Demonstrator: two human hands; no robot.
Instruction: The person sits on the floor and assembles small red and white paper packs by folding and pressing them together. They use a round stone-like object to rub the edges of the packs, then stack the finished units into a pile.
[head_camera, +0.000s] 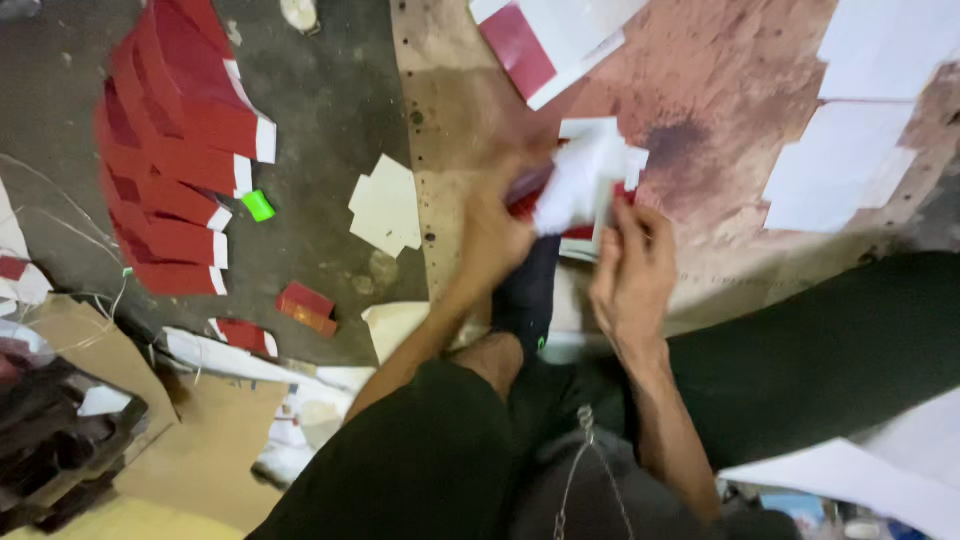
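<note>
Both hands work a white and red paper piece (585, 180) over a stained wooden board (720, 90). My left hand (495, 225) grips its left side, where a red strip shows. Holding the right side, my right hand (630, 270) has its fingers pinching the white flap. The paper is blurred by motion, so its exact shape is unclear. Under the hands rests my foot in a dark sock (525, 300), with my legs in dark trousers (780, 360) on either side.
A fanned row of red paper pieces with white tabs (170, 150) lies on the grey floor at left. Nearby are a small green object (258, 206), cream paper cutouts (388, 205) and small red boxes (305, 307). White sheets (850, 150) lie on the board at right.
</note>
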